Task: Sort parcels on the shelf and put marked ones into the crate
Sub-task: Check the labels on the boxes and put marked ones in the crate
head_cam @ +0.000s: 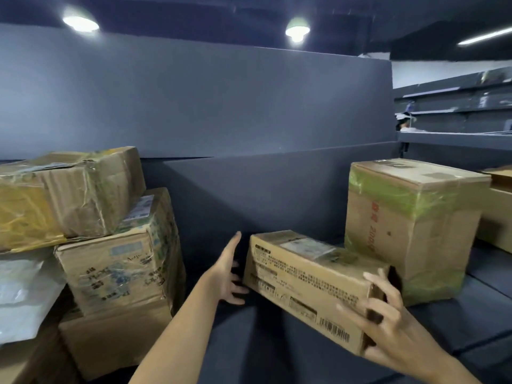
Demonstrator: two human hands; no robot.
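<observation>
Left stack point(119, 267): cardboard boxes piled at 9 o'clock; lowest cut off by frame.
Left hand point(227, 273): grip wide, fingers straight, at parcel's 10 o'clock end.
Long parcel point(304, 281): centre of shelf point(277, 342); long axis 10 to 4 o'clock, barcode toward 4; print unreadable.
Right hand point(388, 322): grip holding parcel's 4 o'clock end, hiding that face.
Tall box point(415, 225): 2 o'clock, just beside parcel.

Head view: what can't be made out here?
The crate: not in the head view.
Marking on the long box: label print too small and blurred.
Its right end: covered by the right hand.
Its left end: faces away, beside the left hand.
The white bag: cut by the left edge.
The tall box, lower left corner: behind the long box.
</observation>
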